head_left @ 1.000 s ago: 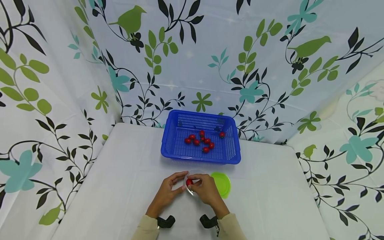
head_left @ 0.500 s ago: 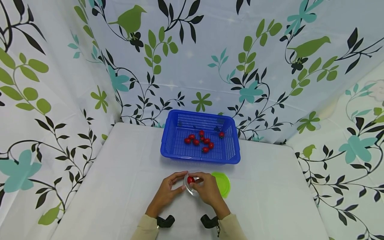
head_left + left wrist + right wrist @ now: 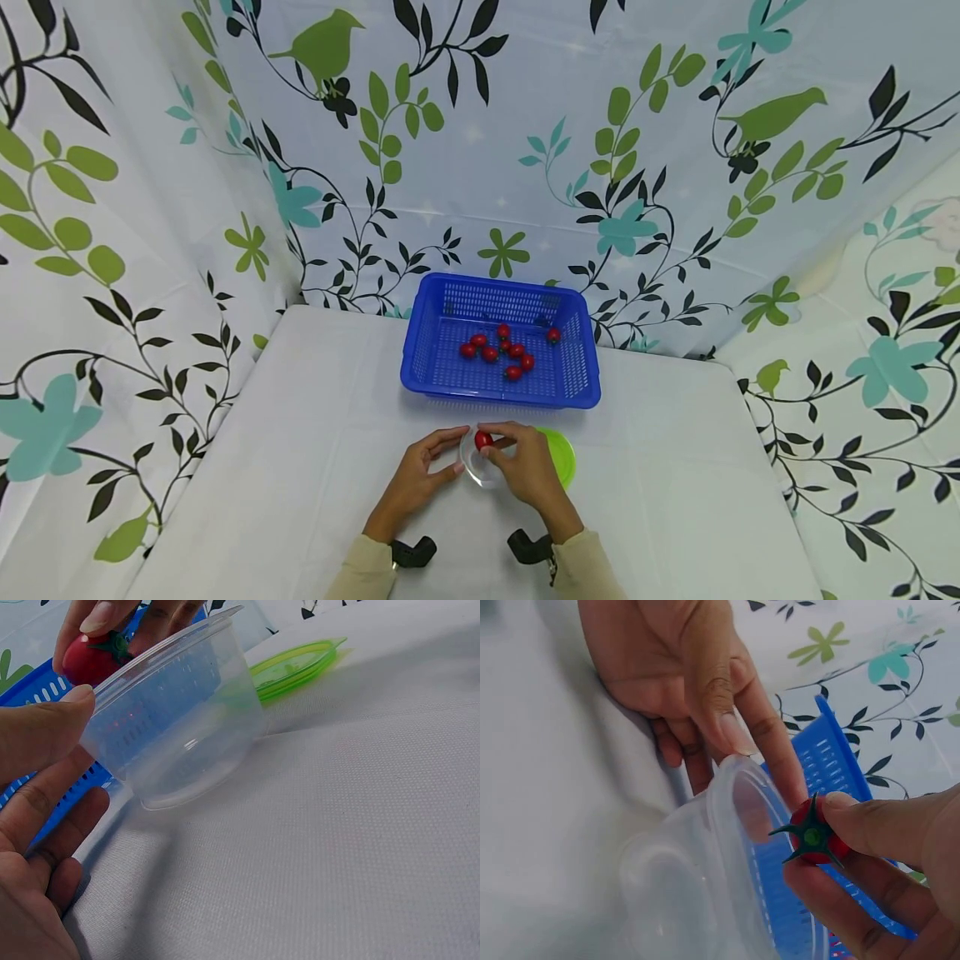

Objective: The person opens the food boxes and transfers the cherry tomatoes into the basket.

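A clear round plastic container (image 3: 480,472) stands on the white cloth between the two hands. My left hand (image 3: 418,477) holds its left side, thumb at the rim and index finger round the wall, as the right wrist view shows. My right hand (image 3: 527,469) pinches one red cherry tomato (image 3: 483,440) between thumb and fingers. The tomato's green star-shaped calyx (image 3: 811,836) faces the right wrist camera. In the left wrist view, the tomato is right at the container's rim, on the far side. Through the clear wall (image 3: 191,735) the blue basket shows.
A blue plastic basket (image 3: 495,400) sits behind the container, with several cherry tomatoes (image 3: 490,354) in it. A bright green lid (image 3: 564,457) lies to the right, partly behind the right hand. Patterned cloth (image 3: 495,167) hangs at the back and sides.
My right hand has moved the pinched tomato from over the container's middle up to its far rim, a little rightward. More of the container's inside now shows. My left hand stays put.
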`<state>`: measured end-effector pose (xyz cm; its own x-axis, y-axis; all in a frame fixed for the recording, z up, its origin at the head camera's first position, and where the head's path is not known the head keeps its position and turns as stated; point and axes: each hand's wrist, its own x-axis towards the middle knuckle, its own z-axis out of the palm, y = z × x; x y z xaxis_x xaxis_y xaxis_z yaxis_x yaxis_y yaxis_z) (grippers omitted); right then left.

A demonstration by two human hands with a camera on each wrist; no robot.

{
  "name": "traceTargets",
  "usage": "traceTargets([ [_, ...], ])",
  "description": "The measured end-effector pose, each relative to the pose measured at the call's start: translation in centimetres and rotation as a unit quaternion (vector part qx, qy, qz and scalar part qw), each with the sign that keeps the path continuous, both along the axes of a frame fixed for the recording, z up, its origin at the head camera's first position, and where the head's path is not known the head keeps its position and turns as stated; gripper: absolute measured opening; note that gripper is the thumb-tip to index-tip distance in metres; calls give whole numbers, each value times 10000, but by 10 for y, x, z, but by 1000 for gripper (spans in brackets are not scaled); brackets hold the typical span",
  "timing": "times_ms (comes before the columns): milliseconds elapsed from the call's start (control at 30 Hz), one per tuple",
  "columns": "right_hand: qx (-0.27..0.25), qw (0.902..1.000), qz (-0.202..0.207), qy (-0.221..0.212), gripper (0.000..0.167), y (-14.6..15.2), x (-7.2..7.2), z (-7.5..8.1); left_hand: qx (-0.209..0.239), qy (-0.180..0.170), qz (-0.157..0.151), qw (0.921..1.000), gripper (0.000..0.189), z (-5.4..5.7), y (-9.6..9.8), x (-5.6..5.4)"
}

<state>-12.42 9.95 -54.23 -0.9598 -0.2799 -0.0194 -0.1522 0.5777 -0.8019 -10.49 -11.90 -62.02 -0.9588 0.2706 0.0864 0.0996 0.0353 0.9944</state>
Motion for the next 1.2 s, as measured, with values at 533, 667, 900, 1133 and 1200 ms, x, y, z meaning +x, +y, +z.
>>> traceTargets([
  [533, -144, 9999, -88, 0, 36, -2, -5, 21, 17, -105, 12, 9999, 53, 1, 0, 0],
  [667, -152, 9998, -115, 3, 37, -2, -8, 27, 42, -202, 5, 9998, 53, 1, 0, 0],
  [900, -282, 9995, -75, 128, 38, -2, -13, 35, 19, -201, -8, 9998, 53, 1, 0, 0],
  [1133, -251, 9992, -125, 277, 37, -4, -18, 42, -8, -205, -3, 9998, 52, 3, -1, 1],
  [1200, -294, 9990, -135, 304, 37, -4, -19, 44, 16, -227, -8, 9997, 52, 3, -1, 1],
])
